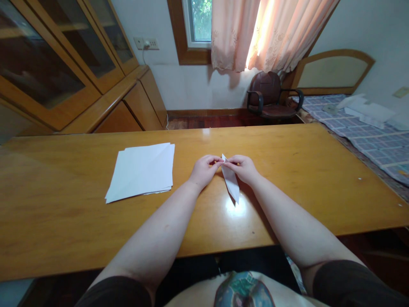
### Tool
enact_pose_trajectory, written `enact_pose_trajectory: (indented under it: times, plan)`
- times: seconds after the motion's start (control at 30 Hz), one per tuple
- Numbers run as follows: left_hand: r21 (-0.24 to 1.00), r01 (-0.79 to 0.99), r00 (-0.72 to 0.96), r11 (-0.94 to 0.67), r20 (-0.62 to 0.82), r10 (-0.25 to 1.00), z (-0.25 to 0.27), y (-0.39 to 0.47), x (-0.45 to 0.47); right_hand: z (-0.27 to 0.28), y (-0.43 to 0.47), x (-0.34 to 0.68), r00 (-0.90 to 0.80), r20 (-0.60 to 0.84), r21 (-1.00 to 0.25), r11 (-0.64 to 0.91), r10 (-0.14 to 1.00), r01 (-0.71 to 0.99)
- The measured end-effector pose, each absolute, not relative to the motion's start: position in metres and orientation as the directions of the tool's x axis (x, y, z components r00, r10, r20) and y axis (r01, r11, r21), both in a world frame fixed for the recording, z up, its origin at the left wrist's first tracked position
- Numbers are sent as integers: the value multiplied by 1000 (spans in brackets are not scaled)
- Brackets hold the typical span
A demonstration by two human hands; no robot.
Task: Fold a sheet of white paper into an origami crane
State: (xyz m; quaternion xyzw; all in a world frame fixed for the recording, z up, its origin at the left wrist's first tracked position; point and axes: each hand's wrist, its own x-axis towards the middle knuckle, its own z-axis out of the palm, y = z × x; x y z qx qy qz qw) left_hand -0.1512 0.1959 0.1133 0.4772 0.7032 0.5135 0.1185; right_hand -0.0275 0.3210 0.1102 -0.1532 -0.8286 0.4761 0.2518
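Note:
A narrow folded piece of white paper (230, 182) is held over the wooden table (275, 204), its long pointed end slanting down toward me. My left hand (206, 169) pinches the paper near its far end from the left, thumb and forefinger pressed together. From the right, my right hand (243, 168) pinches the same spot, so the fingertips of both hands nearly meet there. The fingers hide part of the upper folds. A stack of white paper sheets (142, 170) lies to the left of my left hand, its edges slightly uneven.
A wooden cabinet with glass doors (92, 85) stands beyond the table at the left. Behind the table's far edge is a brown armchair (271, 96) below pink curtains (236, 38). At the right a bed (361, 123) carries white items.

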Motion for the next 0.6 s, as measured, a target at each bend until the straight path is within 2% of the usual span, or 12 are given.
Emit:
enact_pose_trajectory:
  times: [0.23, 0.43, 0.6]
  plan:
    - [833, 553, -492, 10, 317, 811, 113, 195, -150, 113, 320, -27, -819, 292, -863, 505, 494, -3]
    - [800, 599, -471, -14, 367, 802, 112, 194, -150, 113, 319, -26, -815, 298, -839, 543, 496, 24]
    - [783, 622, -464, -17, 386, 797, 115, 193, -150, 114, 319, -25, -827, 340, -821, 571, 447, -29]
